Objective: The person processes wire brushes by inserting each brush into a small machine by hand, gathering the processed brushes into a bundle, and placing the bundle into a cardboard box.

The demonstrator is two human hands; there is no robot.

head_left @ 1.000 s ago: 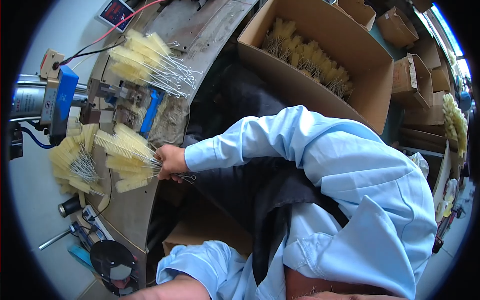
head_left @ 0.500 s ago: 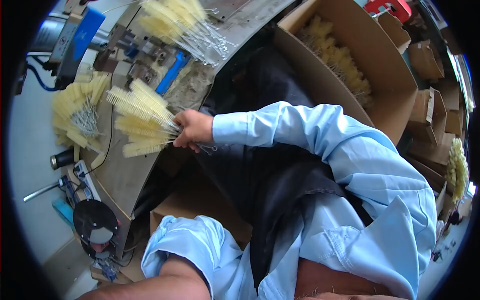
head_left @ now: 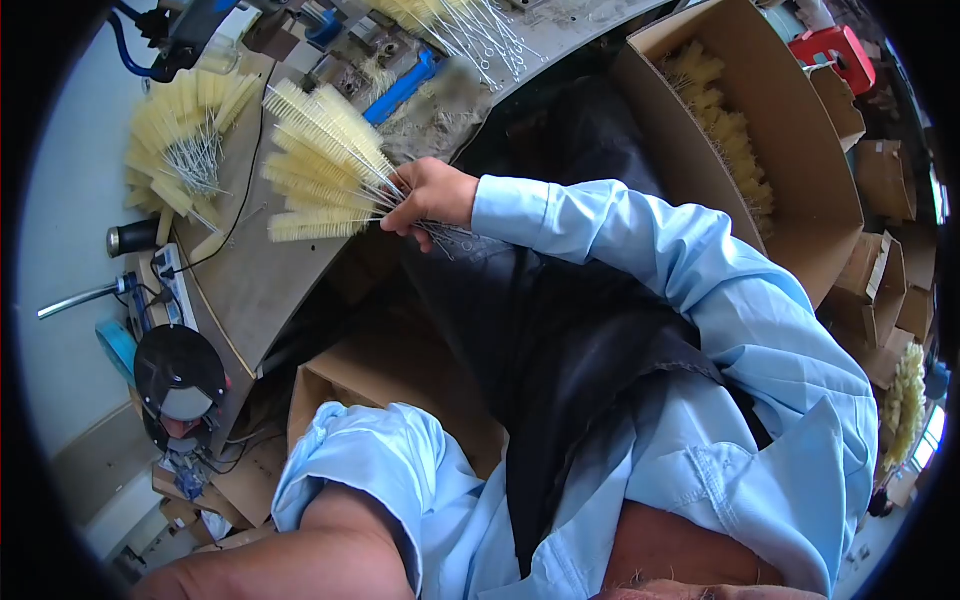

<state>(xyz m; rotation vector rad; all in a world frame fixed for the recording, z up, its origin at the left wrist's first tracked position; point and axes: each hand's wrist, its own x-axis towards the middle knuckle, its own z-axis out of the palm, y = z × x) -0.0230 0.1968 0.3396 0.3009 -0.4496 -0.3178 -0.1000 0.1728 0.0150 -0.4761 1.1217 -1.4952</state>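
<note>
My right hand [head_left: 432, 203] is closed around the wire stems of a fanned bunch of bottle brushes [head_left: 325, 165] with pale yellow bristles. The bristle ends point left over the edge of the workbench [head_left: 290, 275], and the stem ends stick out below my fingers. My left forearm [head_left: 300, 550] shows at the lower left, below a rolled blue sleeve, and the hand itself is out of frame. A pile of similar brushes [head_left: 190, 140] lies on the bench at the left. More brushes [head_left: 470, 30] lie at the top, their looped wire ends toward me.
A blue-handled tool [head_left: 400, 88] lies near bench fixtures. At the right, a large cardboard box [head_left: 805, 180] holds several brushes. Another carton [head_left: 400, 385] stands beneath the bench edge. A power strip [head_left: 175, 285] and a black round device [head_left: 180, 375] are at the left.
The view has shifted, so the bench appears higher and further right. My right hand still grips the bunch, which now sits farther from the blue-handled tool.
</note>
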